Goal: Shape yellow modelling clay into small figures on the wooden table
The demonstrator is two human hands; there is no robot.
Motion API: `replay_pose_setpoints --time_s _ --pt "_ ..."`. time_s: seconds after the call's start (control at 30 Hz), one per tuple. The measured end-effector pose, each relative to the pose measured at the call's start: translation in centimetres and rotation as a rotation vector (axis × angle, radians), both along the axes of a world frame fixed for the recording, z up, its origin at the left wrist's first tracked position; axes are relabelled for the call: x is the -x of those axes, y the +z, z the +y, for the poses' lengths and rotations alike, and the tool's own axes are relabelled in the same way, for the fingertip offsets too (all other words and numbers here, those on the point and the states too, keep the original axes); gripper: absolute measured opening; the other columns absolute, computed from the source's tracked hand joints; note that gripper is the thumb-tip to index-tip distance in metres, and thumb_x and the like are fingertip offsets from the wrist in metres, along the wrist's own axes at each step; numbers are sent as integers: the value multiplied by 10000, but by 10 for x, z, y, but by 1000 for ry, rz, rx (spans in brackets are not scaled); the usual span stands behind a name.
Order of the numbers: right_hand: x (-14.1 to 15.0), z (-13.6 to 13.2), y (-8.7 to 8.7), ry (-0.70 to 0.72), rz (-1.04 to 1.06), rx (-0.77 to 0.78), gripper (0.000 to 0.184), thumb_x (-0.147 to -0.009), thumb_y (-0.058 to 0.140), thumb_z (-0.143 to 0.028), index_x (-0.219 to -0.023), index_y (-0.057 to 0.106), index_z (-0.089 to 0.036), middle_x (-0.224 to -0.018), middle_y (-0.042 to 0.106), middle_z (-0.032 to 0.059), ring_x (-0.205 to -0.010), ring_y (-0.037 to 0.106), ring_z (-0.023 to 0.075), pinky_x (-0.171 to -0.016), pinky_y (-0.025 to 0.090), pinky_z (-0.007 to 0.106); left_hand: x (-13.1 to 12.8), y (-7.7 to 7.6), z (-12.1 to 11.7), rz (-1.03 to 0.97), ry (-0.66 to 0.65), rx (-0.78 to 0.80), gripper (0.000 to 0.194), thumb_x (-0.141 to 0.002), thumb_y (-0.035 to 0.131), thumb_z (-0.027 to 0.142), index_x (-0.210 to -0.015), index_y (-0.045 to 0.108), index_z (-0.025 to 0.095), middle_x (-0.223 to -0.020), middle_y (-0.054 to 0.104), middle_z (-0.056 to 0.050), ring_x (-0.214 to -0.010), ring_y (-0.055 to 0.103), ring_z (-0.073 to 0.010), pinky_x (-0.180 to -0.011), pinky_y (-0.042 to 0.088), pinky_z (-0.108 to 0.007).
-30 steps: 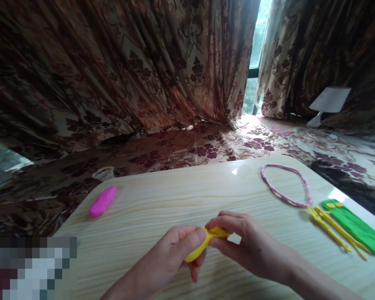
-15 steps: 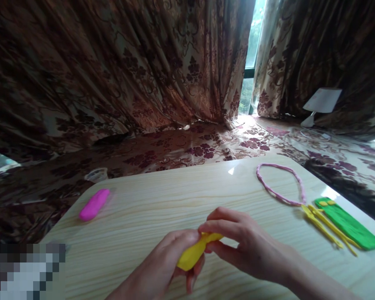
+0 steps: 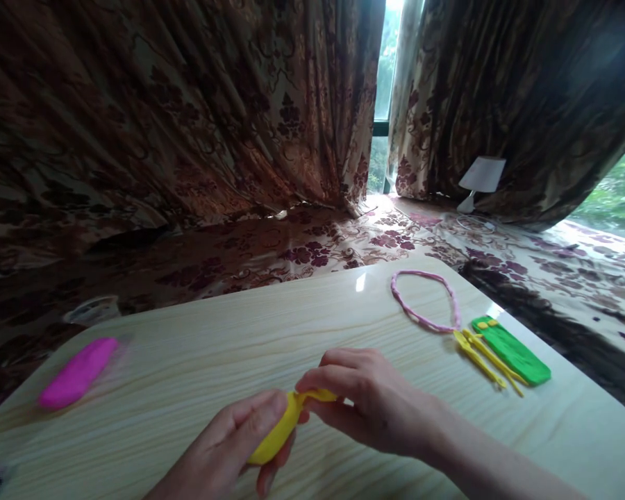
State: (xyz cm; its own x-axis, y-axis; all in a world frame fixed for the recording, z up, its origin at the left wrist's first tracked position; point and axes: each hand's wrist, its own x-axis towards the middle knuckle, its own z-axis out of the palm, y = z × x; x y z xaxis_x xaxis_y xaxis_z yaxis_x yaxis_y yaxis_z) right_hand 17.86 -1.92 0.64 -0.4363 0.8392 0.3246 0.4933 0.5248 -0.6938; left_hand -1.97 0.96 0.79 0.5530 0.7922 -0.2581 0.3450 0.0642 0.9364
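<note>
A lump of yellow modelling clay is held between both hands above the near middle of the table. My left hand wraps round its thicker body, thumb on top and fingers beneath. With thumb and fingertips, my right hand pinches the narrower end, where a thin yellow piece stretches out to the right. Part of the clay is hidden behind the fingers.
On the wood-grain table lie a pink clay block at left, a pink twisted loop, yellow modelling tools and a green clay slab at right. A clear container and a white lamp stand beyond.
The view has turned right, so the table's things shift left in the picture. Both hands keep hold of the yellow clay, and its narrow end now looks more drawn out and thinner.
</note>
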Motion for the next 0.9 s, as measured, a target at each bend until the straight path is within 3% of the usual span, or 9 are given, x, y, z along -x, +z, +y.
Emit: replay_pose_setpoints --time_s 0.1,0.17,0.27,0.37,0.47,0.57,0.77,0.9 --pt "-1 4 -5 -177 229 184 155 -854 531 -239 -844 658 -151 -630 548 -17 -558 466 87 -520 371 193 5 -2 6 108 120 -265 203 -744 606 441 -768 649 244 -743 636 1 -714 588 -180 -671 475 -232" --pt "-3 10 -10 -304 407 287 178 -846 540 -256 -759 649 -145 -565 510 -31 -514 442 78 -472 342 184 13 -8 15 179 230 -448 247 -704 658 414 -909 647 277 -950 666 5 -922 600 -216 -810 464 -247" --pt "-6 20 -15 -401 560 325 207 -866 505 -299 -812 630 -144 -666 584 6 -610 547 107 -520 407 192 25 -17 26 250 294 -512 283 -731 622 446 -965 625 287 -1014 671 13 -987 604 -227 -841 478 -267" --pt "-1 22 -18 -387 629 353 226 -880 475 -333 -968 596 -163 -820 631 42 -704 612 131 -561 467 210 24 -23 26 284 310 -488 291 -737 615 457 -967 624 280 -994 690 7 -939 637 -227 -784 519 -271" --pt "12 16 -20 -245 662 467 253 -845 532 -350 -1026 606 -190 -769 631 25 -652 611 126 -529 482 213 10 -24 18 223 199 -593 260 -734 630 410 -953 625 268 -968 690 1 -892 651 -220 -760 532 -274" --pt "23 9 -22 -123 706 584 227 -808 576 -291 -1007 640 -200 -721 608 4 -598 572 99 -502 462 194 -1 -22 10 168 180 -686 252 -740 629 383 -956 602 255 -975 674 -10 -895 644 -217 -756 530 -277" --pt "20 11 -24 -243 695 492 130 -776 559 -177 -804 680 -139 -552 533 -30 -493 497 69 -464 398 171 -5 -21 2 247 248 -736 261 -736 630 360 -961 537 269 -918 651 0 -826 639 -214 -743 506 -296" --pt "2 21 -22 -390 736 391 104 -774 572 -194 -816 659 -155 -593 530 -32 -504 474 68 -460 382 172 19 -22 22 271 379 -823 294 -712 633 395 -957 523 275 -938 598 36 -859 588 -219 -810 468 -327"
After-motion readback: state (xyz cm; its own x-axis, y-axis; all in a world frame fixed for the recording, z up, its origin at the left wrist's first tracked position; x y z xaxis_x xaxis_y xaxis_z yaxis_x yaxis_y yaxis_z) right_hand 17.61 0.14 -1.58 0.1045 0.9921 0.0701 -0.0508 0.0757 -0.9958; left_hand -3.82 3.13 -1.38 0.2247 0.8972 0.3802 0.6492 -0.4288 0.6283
